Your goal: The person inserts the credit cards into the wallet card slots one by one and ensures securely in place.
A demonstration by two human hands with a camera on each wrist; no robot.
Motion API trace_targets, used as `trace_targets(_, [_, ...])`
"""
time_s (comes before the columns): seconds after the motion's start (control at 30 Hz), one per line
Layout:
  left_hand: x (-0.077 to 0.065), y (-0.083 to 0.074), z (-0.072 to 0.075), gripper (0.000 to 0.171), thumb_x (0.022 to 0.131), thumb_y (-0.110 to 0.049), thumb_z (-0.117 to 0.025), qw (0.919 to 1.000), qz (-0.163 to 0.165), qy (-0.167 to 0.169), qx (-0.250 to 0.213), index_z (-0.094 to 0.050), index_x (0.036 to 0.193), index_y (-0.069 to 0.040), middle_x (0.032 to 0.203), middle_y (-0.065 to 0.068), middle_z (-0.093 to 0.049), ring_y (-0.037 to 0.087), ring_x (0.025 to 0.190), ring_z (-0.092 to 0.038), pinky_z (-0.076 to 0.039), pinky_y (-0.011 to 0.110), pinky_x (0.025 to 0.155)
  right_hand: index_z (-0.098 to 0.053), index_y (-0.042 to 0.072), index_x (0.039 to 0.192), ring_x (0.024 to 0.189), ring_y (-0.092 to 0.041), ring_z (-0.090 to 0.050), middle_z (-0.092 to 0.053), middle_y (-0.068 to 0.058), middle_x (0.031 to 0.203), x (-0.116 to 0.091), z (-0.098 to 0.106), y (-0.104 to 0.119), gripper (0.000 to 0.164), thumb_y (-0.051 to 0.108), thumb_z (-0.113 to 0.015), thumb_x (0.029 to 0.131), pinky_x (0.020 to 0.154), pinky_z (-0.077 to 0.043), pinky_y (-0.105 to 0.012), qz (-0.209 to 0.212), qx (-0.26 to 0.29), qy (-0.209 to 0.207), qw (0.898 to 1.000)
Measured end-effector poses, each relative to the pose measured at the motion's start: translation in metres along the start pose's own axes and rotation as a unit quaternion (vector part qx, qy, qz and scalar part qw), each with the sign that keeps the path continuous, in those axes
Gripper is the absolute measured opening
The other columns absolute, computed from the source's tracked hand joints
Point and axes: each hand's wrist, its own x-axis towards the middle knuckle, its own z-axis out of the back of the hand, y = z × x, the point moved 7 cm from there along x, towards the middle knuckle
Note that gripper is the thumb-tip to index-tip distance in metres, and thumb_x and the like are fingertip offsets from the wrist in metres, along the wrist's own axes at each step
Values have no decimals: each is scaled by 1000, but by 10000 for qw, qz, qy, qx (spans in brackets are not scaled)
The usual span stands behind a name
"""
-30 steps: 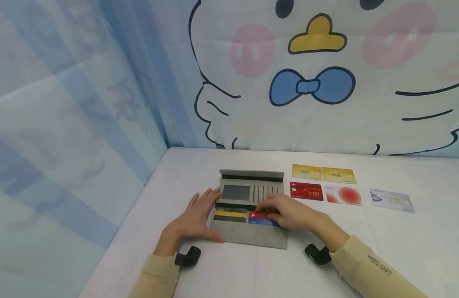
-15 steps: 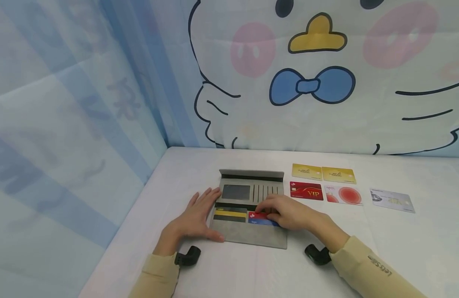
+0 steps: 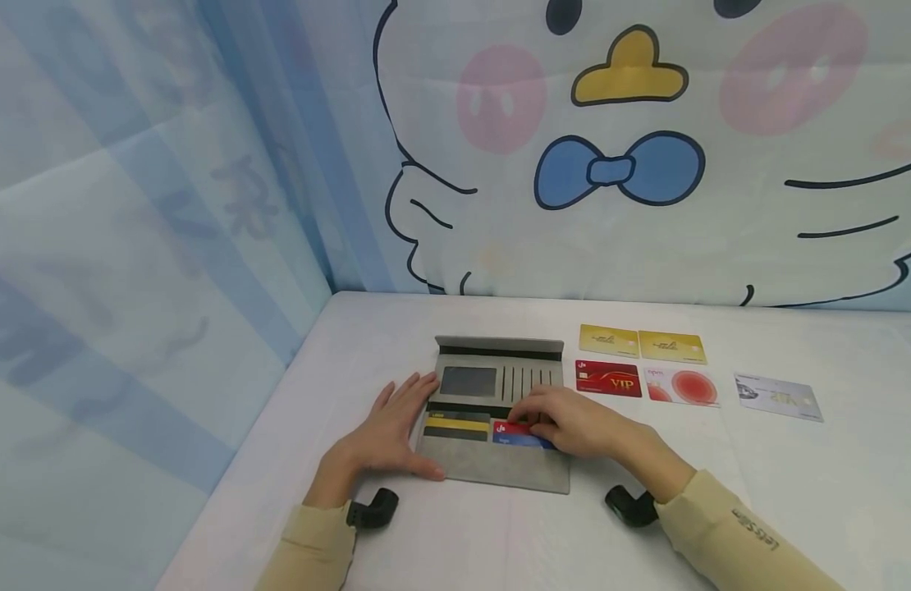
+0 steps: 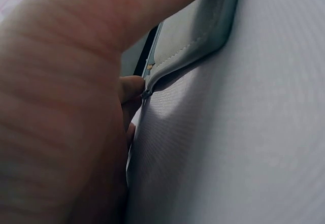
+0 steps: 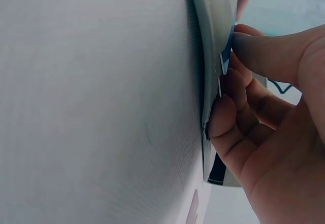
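A grey card wallet (image 3: 492,472) lies unfolded on the white table, with a dark window and several slots in its upper half. My left hand (image 3: 385,439) rests along its left side, fingers spread and thumb at the lower edge. In the lower pocket, a black and yellow card (image 3: 455,428) sits on the left and a red and blue bank card (image 3: 513,436) on the right. My right hand (image 3: 574,423) pinches that right card. The right wrist view shows the thumb against the card's blue face (image 5: 226,61), fingers curled at its end.
Right of the wallet lie two gold cards (image 3: 609,341), a red VIP card (image 3: 608,379) and a white card with a pink-red circle (image 3: 681,386). A silver card (image 3: 778,397) lies farther right. A printed curtain (image 3: 618,246) hangs behind the table.
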Motion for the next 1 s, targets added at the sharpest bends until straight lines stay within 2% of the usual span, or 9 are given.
trace_targets(0.47, [-1,2,0,124,55,-76,-68,10000,34,-6,-3,-16,150,-16,155,-3,-13,17,141,-2,4,44,111,-61,18,119,86,-9,-53,-57,6,97,-4,16,-9,34,13,-67,86,75,-50,-26,-155,199,-273,9993])
trace_targets(0.67, [-1,2,0,124,55,-75,-69,10000,-25,-34,-74,-17,150,-15,155,-2,-14,18,141,-3,4,44,111,-60,15,121,87,-13,-53,-58,2,98,-9,30,-15,37,9,-68,85,75,-50,-28,-193,270,-474,9983])
trace_targets(0.87, [0,2,0,123,56,-74,-69,10000,-66,-17,-65,-17,150,-14,155,-1,-15,19,141,-3,3,45,111,-59,11,122,79,-15,-51,-57,-1,95,-17,45,-28,40,5,-68,83,67,-49,-26,-214,244,-736,9968])
trace_targets(1.0, [0,1,0,123,56,-74,-69,10000,-65,-2,-59,-17,150,-14,155,-2,-14,19,141,-3,3,45,111,-59,11,122,77,-16,-50,-55,0,91,-23,51,-42,40,6,-68,84,65,-48,-26,-454,247,-806,9954])
